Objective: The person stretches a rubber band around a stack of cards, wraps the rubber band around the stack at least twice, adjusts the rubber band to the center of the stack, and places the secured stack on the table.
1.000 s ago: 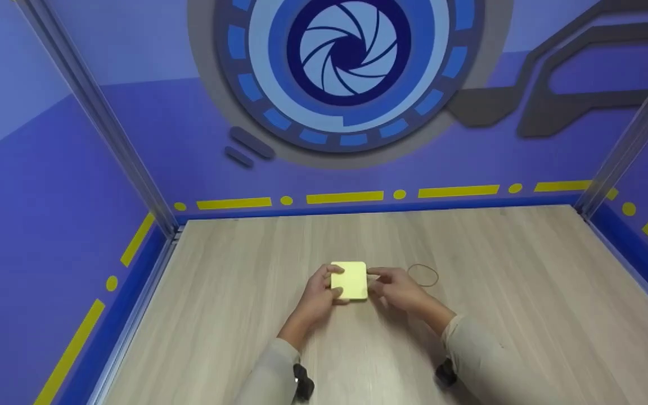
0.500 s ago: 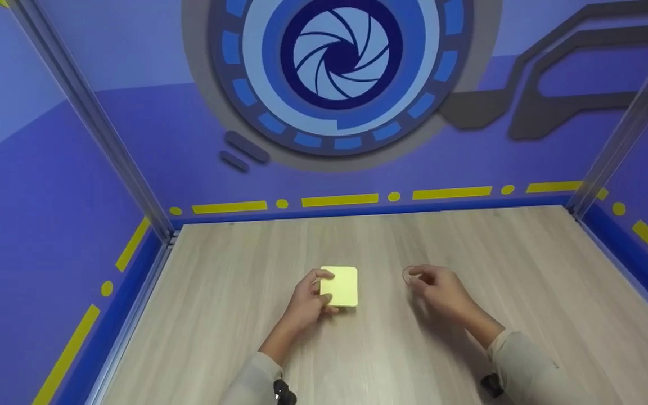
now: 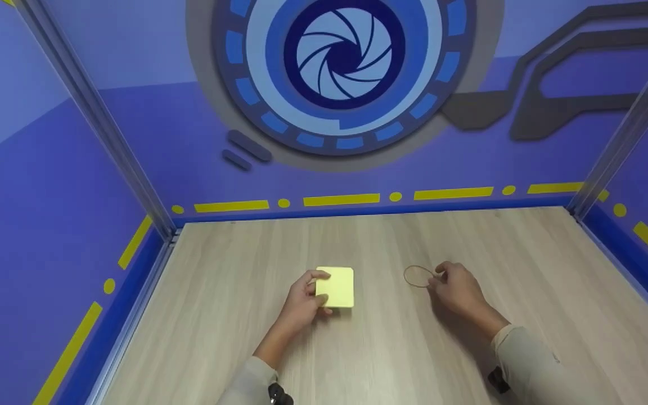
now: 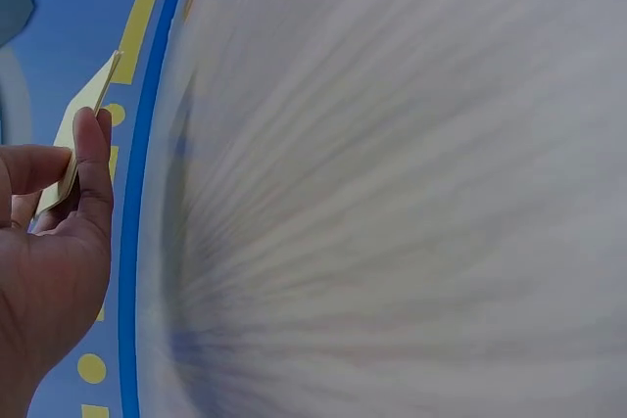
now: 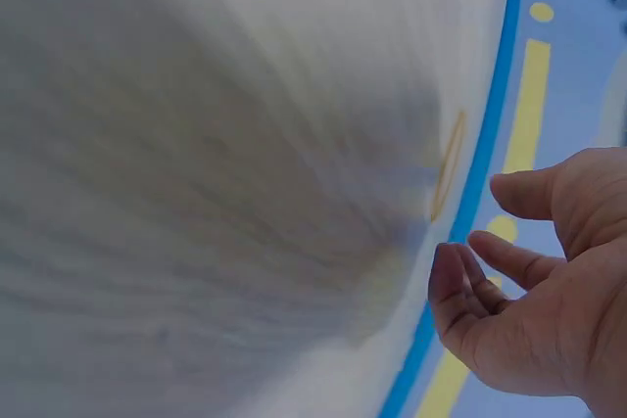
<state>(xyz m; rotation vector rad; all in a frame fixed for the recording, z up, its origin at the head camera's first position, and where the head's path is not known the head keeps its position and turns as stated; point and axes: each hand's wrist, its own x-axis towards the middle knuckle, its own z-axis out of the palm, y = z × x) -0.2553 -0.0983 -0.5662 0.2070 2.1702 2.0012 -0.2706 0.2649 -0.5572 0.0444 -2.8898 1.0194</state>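
A thin, pale yellow square (image 3: 338,287) with rounded corners is in my left hand (image 3: 300,301). In the head view the fingers and thumb pinch its left edge; the left wrist view shows the yellow square (image 4: 82,115) tilted and seen nearly edge-on. A thin brown rubber band (image 3: 405,275) lies as a loop on the table to the right. At its right side are the fingertips of my right hand (image 3: 460,289). In the right wrist view the right hand (image 5: 534,301) has its thumb apart from the bent fingers, and the rubber band (image 5: 458,134) shows beyond them.
The wood-grain table (image 3: 234,315) is closed in by a printed blue back wall (image 3: 155,135) and side walls. Metal posts (image 3: 104,129) stand at the back corners. Black wrist cameras (image 3: 280,395) sit at both sleeves.
My right hand has left the yellow square's right edge and moved right, passing over the rubber band to its right side. The left hand has shifted slightly left with the yellow square.
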